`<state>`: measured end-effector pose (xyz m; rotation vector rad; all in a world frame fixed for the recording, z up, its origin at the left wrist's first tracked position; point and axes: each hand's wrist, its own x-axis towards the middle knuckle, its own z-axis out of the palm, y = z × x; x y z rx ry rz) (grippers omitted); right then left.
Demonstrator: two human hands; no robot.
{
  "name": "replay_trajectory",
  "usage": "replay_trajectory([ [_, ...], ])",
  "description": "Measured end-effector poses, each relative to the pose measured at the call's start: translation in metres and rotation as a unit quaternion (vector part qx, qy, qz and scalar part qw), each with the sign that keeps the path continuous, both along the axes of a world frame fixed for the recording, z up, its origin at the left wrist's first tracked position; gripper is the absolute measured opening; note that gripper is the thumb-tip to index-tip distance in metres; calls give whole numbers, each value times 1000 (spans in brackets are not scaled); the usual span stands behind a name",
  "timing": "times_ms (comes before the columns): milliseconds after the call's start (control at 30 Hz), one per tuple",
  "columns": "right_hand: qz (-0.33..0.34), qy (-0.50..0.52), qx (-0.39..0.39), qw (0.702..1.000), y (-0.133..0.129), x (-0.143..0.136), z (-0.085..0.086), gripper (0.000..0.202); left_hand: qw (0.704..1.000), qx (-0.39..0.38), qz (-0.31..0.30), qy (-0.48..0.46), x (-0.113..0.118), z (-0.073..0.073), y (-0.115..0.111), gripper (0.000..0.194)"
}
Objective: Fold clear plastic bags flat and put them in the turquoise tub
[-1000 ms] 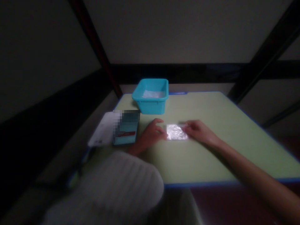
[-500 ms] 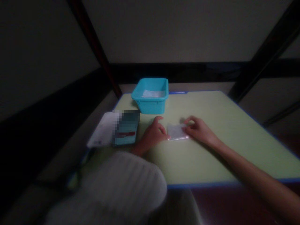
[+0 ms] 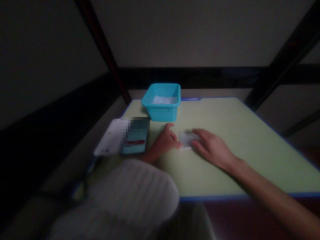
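Observation:
A small clear plastic packet (image 3: 185, 140) with something whitish in it lies flat on the pale green table (image 3: 225, 116). My left hand (image 3: 167, 139) rests at its left edge, thumb tip at the near left corner, fingers curved and apart. Over the packet's right part lies my right hand (image 3: 212, 146), fingers stretched out and thumb apart, covering that end. Neither hand is closed round the packet.
Behind the hands stands a turquoise basket (image 3: 163, 114) with white packets or paper (image 3: 164, 100) inside. At the left are a white sheet (image 3: 111, 138) and a dark-edged, partly pixelated flat object (image 3: 136, 133) with a red mark. A light sleeve or knee fills the lower left.
My right hand has moved slightly left over the packet, and its curled fingers have straightened and flattened. My left hand has stayed nearly in place.

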<state>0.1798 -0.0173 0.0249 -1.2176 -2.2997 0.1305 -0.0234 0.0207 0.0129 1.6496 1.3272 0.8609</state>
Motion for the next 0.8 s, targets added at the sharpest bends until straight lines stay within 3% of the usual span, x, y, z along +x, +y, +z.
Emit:
replay_trajectory([
  [133, 63, -107, 19, 992, -5, -14, -13, 65, 1000, -1, 9, -6, 0, -3, 1, 74],
  [300, 54, -163, -10, 985, -7, -16, -21, 81, 999, 45, 23, 13, 3, -6, 1, 72],
  [500, 45, -174, -29, 983, -8, -16, -21, 85, 994, 80, 25, 73, 9, 0, -8, 65],
  [800, 39, -172, -30, 984, -8, -17, -23, 86, 952, 178, -73, 239, -10, -5, -12, 40],
])
